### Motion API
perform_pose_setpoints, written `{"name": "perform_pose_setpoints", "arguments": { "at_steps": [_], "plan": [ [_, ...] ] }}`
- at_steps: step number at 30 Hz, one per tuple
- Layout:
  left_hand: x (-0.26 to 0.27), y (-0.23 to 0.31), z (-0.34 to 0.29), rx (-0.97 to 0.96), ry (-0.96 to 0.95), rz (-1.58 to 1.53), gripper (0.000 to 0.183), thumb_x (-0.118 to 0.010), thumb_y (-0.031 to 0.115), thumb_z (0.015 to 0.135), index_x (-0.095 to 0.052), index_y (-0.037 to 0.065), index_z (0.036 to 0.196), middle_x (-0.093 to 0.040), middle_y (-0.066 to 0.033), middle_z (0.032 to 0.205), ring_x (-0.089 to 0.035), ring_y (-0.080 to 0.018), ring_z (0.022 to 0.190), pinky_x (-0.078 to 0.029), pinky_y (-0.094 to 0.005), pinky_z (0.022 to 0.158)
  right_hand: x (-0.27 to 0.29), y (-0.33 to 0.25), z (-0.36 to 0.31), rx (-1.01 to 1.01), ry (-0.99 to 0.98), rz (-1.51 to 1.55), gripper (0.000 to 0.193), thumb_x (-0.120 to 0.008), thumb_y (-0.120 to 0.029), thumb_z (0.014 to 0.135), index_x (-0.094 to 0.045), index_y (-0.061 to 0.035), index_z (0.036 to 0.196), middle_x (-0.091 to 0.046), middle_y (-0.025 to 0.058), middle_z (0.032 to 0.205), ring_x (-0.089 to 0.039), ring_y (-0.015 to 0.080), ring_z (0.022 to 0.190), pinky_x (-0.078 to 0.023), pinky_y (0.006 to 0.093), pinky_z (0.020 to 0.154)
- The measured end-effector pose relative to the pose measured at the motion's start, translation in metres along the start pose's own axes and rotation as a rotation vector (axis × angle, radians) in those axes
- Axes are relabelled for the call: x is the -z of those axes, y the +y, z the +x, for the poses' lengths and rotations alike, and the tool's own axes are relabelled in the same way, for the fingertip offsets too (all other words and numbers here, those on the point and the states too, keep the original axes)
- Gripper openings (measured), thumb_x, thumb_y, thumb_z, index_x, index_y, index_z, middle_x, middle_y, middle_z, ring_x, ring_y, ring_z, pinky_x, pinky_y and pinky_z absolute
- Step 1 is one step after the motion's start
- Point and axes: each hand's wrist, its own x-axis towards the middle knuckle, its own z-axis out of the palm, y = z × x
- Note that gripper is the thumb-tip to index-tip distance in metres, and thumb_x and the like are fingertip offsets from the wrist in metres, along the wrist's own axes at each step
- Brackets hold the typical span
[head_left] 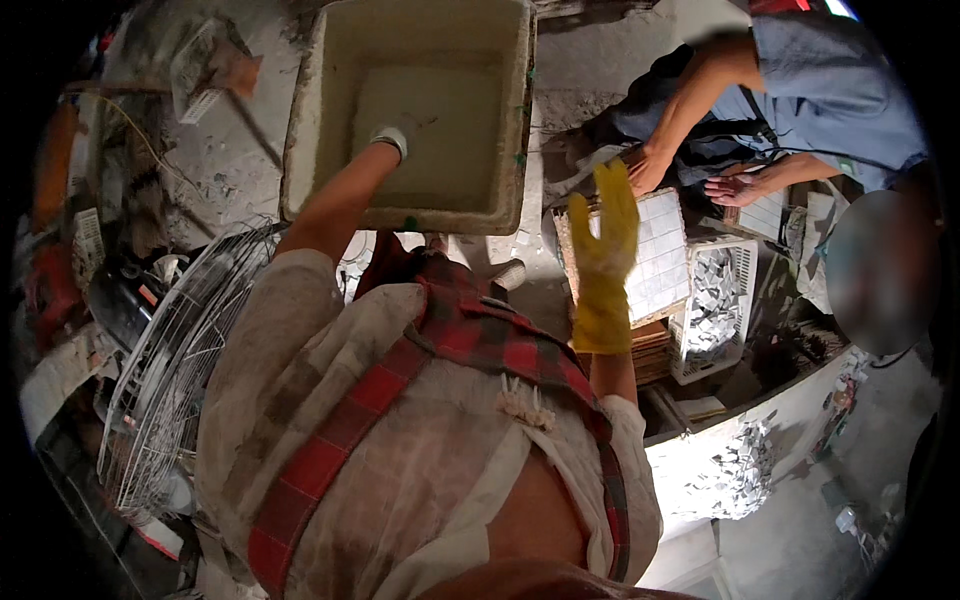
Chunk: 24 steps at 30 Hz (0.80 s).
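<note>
Reading my head feed: left hand [393, 138], white covering at the wrist, reaches down into the big pale tub [517, 165] ahead; cloudy water [410, 85] in there, fingers not visible, so I can't tell if they grip anything. Right hand [608, 240] in a yellow rubber glove, thumb spread wide from the fingers, nothing held. I see it overlapping the white gridded panel [662, 245]; contact I can't tell. White crate [748, 280] of pale chips [712, 290] just right of the panel. Co-worker's hands [735, 189] beyond my right hand, near the panel. Wire guards [180, 350] sit left of my left forearm
</note>
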Motion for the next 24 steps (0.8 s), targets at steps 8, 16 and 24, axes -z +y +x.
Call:
{"name": "perform_pose_setpoints", "arguments": {
  "at_steps": [8,16,24],
  "plan": [
    [-0.012,-0.035,-0.032,0.017,0.127,-0.101,0.029,-0.049,0.019,0.091,-0.070,0.006,0.106,-0.065,-0.0189,0.115,-0.063,-0.0384,0.105,-0.051,-0.0476,0.086,-0.146,-0.082,0.068,0.029,-0.375,-0.028,0.058,-0.068,-0.034,0.084,-0.055,0.0037,0.126,-0.051,0.0271,0.133,-0.049,0.0442,0.123,-0.041,0.0468,0.103],
    [-0.002,-0.039,-0.042,-0.039,0.067,-0.006,0.031,-0.048,0.016,0.091,-0.069,0.007,0.111,-0.063,-0.0181,0.120,-0.062,-0.0372,0.109,-0.051,-0.0478,0.089,-0.212,-0.046,0.063,-0.030,-1.433,-0.222,0.043,-0.062,-0.032,0.084,-0.065,-0.0062,0.118,-0.058,0.0204,0.127,-0.055,0.0356,0.120,-0.045,0.0439,0.099],
    [0.012,-0.038,-0.078,-0.049,0.386,-0.288,0.038,-0.050,0.019,0.092,-0.058,0.005,0.126,-0.060,-0.0212,0.124,-0.057,-0.0385,0.113,-0.047,-0.0461,0.093,-0.256,-0.033,0.043,0.031,-0.776,0.156,0.045,-0.074,-0.032,0.074,-0.069,-0.0049,0.110,-0.062,0.0157,0.121,-0.058,0.0325,0.113,-0.044,0.0404,0.100]
  ]
}}
